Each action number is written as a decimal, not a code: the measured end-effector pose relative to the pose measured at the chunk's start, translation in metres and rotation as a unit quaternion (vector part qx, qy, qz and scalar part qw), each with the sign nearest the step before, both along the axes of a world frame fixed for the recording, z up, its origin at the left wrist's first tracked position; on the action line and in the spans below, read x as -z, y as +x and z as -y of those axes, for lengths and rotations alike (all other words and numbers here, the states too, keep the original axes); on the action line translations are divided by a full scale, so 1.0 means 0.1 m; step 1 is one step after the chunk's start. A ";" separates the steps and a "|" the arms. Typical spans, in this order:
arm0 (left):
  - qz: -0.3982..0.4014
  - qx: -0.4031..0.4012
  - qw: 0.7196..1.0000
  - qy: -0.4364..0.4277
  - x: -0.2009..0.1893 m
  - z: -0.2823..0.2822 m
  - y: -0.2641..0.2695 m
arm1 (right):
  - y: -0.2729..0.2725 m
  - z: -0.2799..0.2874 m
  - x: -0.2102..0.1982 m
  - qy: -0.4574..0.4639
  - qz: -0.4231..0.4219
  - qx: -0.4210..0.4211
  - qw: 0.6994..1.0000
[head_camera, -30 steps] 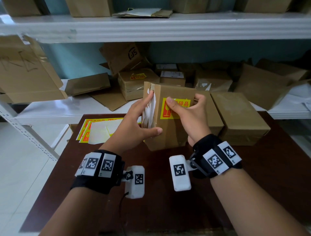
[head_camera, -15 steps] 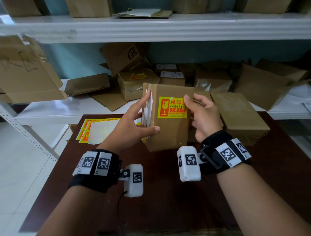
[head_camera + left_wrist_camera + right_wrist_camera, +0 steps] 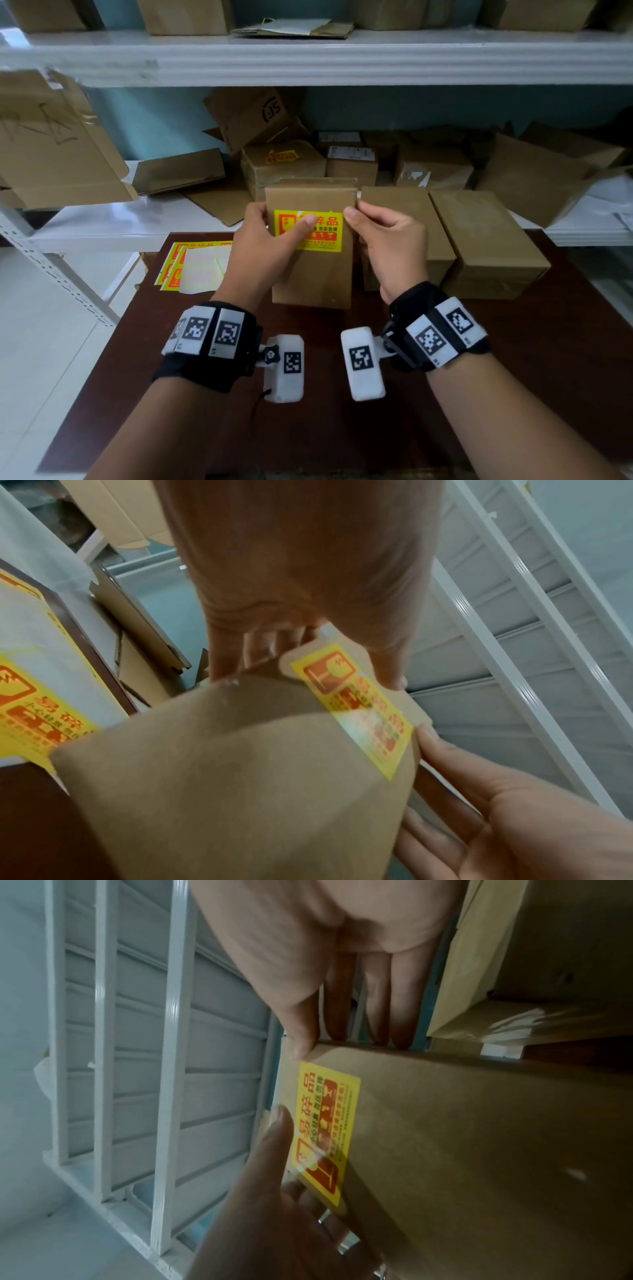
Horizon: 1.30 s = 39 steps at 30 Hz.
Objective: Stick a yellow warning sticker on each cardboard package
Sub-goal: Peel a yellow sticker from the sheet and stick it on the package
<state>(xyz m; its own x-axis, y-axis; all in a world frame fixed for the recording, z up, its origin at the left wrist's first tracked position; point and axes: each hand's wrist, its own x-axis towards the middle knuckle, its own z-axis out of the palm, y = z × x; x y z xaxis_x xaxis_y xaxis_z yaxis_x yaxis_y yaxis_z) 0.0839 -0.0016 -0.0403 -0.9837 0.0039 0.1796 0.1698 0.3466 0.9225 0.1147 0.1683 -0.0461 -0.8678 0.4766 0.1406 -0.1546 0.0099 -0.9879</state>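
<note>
Since half a second ago, both hands have been turning the box (image 3: 310, 270) so its stickered face is now pointing squarely at the head camera, and the left thumb has slid onto the sticker (image 3: 317, 236) itself. The left hand (image 3: 260, 250) is gripping the box's left edge, thumb pressing flat on the yellow sticker's middle while the other fingers are wrapping round behind the box. The right hand (image 3: 390, 246) is holding the right edge, its thumb tip lying at the sticker's upper right corner and its fingers curling behind. The box is standing upright between the two hands, raised over the dark table (image 3: 513, 359), with the sticker sitting across the upper part of its front face. In the left wrist view the sticker (image 3: 359, 712) is lying just beyond the thumb; in the right wrist view it (image 3: 325, 1131) is running between both thumbs. Two more plain boxes (image 3: 479, 240) are resting side by side on the table just behind the right hand. Sticker sheets (image 3: 195, 267) are lying at the table's far left corner.
</note>
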 end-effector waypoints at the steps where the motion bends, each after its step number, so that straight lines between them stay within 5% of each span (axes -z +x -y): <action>1: -0.005 -0.027 1.000 -0.001 -0.01 -0.01 0.00 | -0.01 0.03 0.01 0.009 -0.004 -0.001 1.000; 5: -0.010 -0.069 0.998 -0.004 -0.02 -0.01 -0.02 | -0.01 0.06 0.04 0.024 -0.021 -0.002 0.999; 18: -0.011 -0.036 0.997 -0.064 0.03 -0.01 -0.07 | -0.02 -0.04 0.09 0.051 0.000 0.032 0.998; 30: -0.019 0.038 0.999 0.013 0.02 0.01 -0.04 | -0.01 -0.08 0.12 0.108 0.008 0.036 0.993; 39: 0.064 0.097 0.992 0.051 0.01 0.12 -0.04 | 0.03 -0.14 0.11 0.140 0.046 -0.031 0.989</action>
<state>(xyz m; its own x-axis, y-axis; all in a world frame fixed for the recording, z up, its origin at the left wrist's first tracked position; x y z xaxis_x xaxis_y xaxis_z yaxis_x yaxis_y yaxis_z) 0.0801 -0.0132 -0.0410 -0.9810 0.1835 0.0625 0.1034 0.2221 0.9695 0.1175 0.1821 -0.0571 -0.9096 0.3749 0.1790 -0.0741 0.2776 -0.9578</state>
